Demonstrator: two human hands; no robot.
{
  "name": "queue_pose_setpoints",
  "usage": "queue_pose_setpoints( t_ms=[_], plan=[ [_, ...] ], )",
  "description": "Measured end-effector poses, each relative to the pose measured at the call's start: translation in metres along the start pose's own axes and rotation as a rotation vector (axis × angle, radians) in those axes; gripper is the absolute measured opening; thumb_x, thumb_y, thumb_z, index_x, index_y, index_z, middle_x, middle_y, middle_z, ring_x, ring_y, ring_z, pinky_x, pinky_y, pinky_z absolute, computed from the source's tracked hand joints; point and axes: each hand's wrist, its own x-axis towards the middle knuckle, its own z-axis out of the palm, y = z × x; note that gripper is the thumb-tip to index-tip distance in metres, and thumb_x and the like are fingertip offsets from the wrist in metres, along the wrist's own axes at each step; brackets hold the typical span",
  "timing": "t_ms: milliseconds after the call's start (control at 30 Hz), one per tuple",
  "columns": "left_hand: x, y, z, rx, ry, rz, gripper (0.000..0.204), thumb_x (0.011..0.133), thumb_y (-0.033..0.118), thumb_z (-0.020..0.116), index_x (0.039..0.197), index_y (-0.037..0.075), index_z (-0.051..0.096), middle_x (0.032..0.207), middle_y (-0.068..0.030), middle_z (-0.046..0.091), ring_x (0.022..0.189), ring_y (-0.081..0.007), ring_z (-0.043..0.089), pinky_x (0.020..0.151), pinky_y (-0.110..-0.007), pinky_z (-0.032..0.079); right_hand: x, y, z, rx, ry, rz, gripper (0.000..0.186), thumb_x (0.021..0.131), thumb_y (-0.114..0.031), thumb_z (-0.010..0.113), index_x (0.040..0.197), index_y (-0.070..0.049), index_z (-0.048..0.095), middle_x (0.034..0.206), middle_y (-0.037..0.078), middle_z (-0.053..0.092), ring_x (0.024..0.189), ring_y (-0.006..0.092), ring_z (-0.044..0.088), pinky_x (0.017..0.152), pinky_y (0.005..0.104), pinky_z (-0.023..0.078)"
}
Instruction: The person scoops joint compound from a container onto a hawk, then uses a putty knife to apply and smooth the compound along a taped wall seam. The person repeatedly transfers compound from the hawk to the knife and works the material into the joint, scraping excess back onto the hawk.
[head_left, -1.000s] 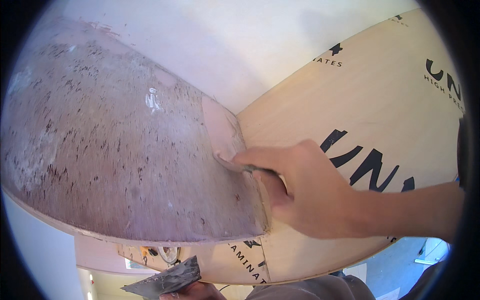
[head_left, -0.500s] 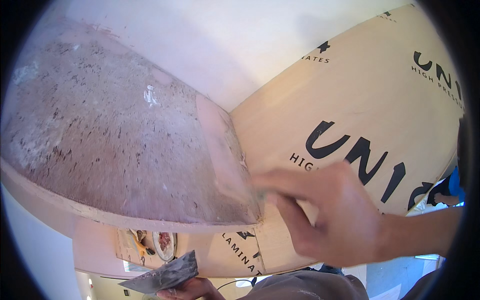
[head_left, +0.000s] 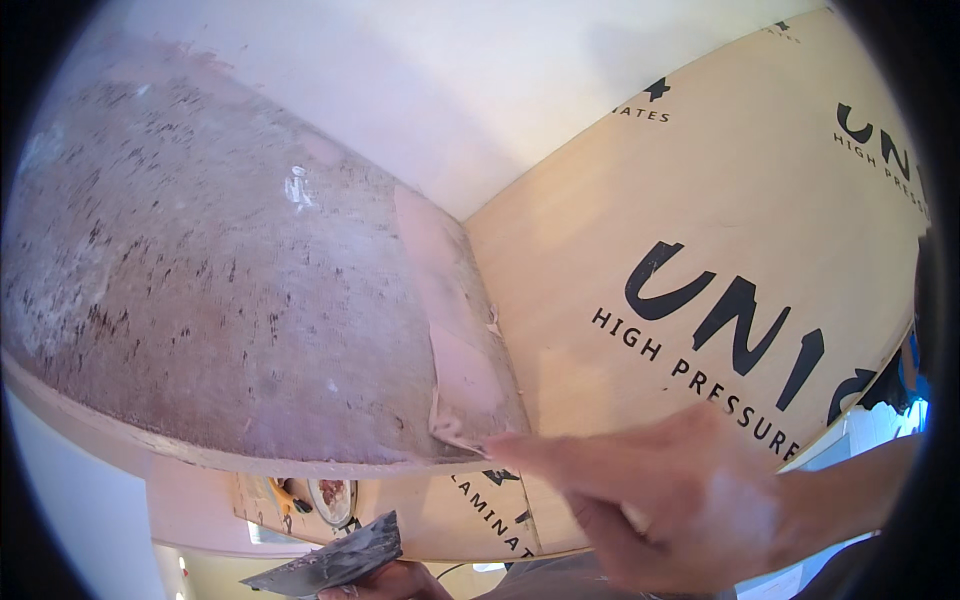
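My right hand (head_left: 660,495) is at the lower right corner of a brown mottled panel (head_left: 250,300). Its fingers are drawn together, and the tips meet the panel's edge by a strip of pink filler (head_left: 465,365). Motion blurs them, so whatever they pinch cannot be made out. A soft ridge of filler (head_left: 450,432) lies along the strip's lower end. At the bottom, my left hand (head_left: 385,583) grips a wide grey putty blade (head_left: 335,558) with smears on its face. Most of that hand is cut off by the frame's lower edge.
A large tan printed board (head_left: 560,220) meets the panel on the right. White wall (head_left: 400,80) rises behind both. Below the panel's rounded front edge, an oval dish (head_left: 332,500) with reddish contents sits beside a yellow-and-black tool (head_left: 288,495) on a lower tan surface.
My right hand has moved down along the filler strip to the panel's front edge, uncovering the strip's lower end. The left hand still holds the putty blade, nearly unmoved.
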Motion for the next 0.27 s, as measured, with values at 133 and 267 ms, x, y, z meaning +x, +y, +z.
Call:
queue_pose_setpoints(
  t_ms=[133, 267],
  plan=[
    [0.019, 0.029, 0.007, -0.316, 0.191, -0.709, 0.065, 0.106, 0.041, 0.042, 0.138, -0.016, 0.039, 0.134, -0.0278, 0.049, 0.123, -0.0364, 0.056, 0.108, -0.050, 0.047, 0.040, 0.035, -0.003, 0.025, 0.280, 0.019, 0.032, 0.087, 0.005, 0.057, 0.118, 0.002, 0.067, 0.084, 0.020, 0.070, 0.069, 0.0217, 0.071, 0.063, 0.0312, 0.054],
    [0.005, -0.001, -0.010, -0.497, 0.122, -0.745, 0.111, 0.080, 0.056, 0.078, 0.154, -0.006, 0.021, 0.157, -0.0190, 0.023, 0.138, -0.0344, 0.041, 0.106, -0.055, 0.046, 0.051, 0.042, 0.013, 0.045, 0.240, -0.028, 0.033, 0.087, 0.005, 0.056, 0.118, 0.001, 0.067, 0.083, 0.021, 0.069, 0.067, 0.0268, 0.070, 0.062, 0.0334, 0.053]
  ],
)
